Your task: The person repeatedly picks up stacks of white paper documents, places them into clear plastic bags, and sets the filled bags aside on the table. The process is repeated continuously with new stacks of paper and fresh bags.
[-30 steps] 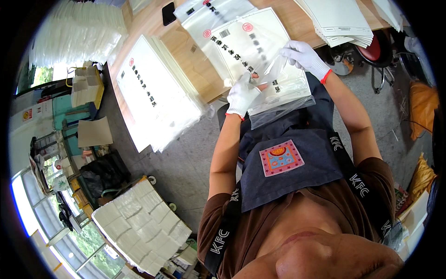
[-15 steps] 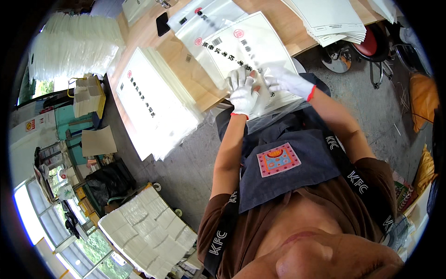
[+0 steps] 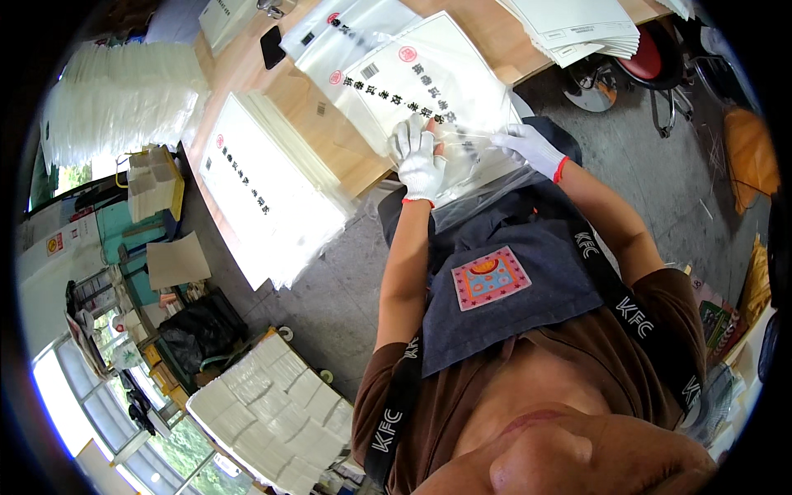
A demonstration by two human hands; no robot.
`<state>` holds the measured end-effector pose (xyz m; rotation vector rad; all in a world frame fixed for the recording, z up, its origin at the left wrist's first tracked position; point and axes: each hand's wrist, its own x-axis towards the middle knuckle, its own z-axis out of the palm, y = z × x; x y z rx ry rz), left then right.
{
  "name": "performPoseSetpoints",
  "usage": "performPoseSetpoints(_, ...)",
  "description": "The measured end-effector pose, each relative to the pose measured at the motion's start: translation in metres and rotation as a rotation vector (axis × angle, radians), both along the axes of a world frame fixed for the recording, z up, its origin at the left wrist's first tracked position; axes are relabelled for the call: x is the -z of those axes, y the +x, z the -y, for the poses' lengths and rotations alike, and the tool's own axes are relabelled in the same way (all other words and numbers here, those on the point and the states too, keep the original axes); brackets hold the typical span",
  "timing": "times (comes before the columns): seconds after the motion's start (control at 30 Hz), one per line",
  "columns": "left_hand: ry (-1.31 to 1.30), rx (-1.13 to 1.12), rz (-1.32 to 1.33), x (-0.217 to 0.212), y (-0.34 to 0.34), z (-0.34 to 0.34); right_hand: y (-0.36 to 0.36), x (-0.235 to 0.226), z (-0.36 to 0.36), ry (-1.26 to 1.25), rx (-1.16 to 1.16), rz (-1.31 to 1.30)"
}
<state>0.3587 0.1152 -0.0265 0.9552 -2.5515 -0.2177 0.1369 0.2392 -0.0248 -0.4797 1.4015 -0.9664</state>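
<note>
A white printed paper packet, with a red round stamp mark and black characters, lies at the table's front edge. Clear plastic film covers its near end and hangs loose over my lap. My left hand, in a white glove with some fingertips bare, lies on the packet's near left part, fingers spread. At the near right corner, my right hand, also gloved, has its fingers together on the edge of the film. Under the packet and beyond it are other plastic-wrapped printed packets.
On the wooden table, a tall stack of printed packets stands left, its plastic overhanging the edge. A black phone lies farther back. Loose sheets sit at far right, near a red-seated stool. A loaded pallet stands lower left.
My right hand has moved right, away from my left, to the packet's corner, drawing film with it. My left hand stays flat on the packet. The whole view has shifted slightly.
</note>
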Motion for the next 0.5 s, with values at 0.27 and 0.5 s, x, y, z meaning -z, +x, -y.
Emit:
performPoseSetpoints(0.27,0.209,0.04,-0.015,-0.076,-0.037,-0.04,0.012,-0.03,0.004,-0.065,0.029,-0.227)
performPoseSetpoints(0.5,0.448,-0.027,-0.367,-0.053,-0.039,-0.042,0.011,-0.067,0.015,-0.255,0.065,-0.237)
